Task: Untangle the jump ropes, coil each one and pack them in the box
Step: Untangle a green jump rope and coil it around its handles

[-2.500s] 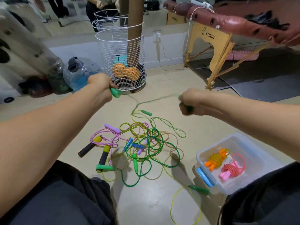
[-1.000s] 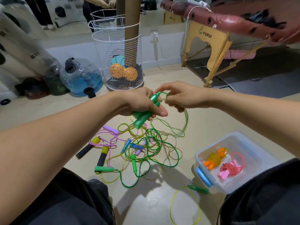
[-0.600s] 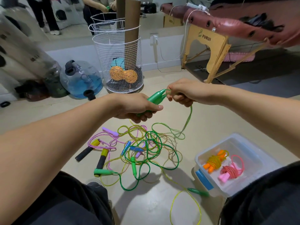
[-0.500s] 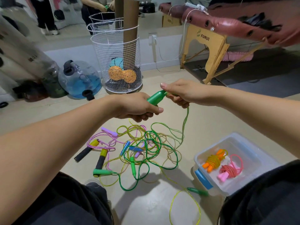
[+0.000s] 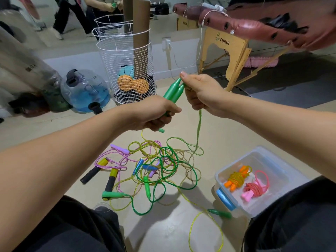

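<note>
Left hand (image 5: 154, 113) gripping paired green handles (image 5: 173, 90) (side by side), right hand (image 5: 200, 91) pinching their tips

Both forearms extended forward, left hand (image 5: 154, 113) fisted around the paired green handles (image 5: 172, 91), right hand (image 5: 201, 91) pinching their tips.

Landmark: rope tangle (image 5: 160, 168) on floor (image 5: 227, 135).
- Beyond tangle: bare floor strip, then wire basket (image 5: 127, 73) and water jug (image 5: 85, 91) against wall.
- Right of tangle: open box (image 5: 272, 164), two coiled ropes inside, near half bare.
- Above tangle: both hands (image 5: 156, 113) (image 5: 200, 91), cord (image 5: 199, 130) hanging down.
- Near side: knees flank bare floor gap, yellow loop (image 5: 205, 231) across it.
</note>
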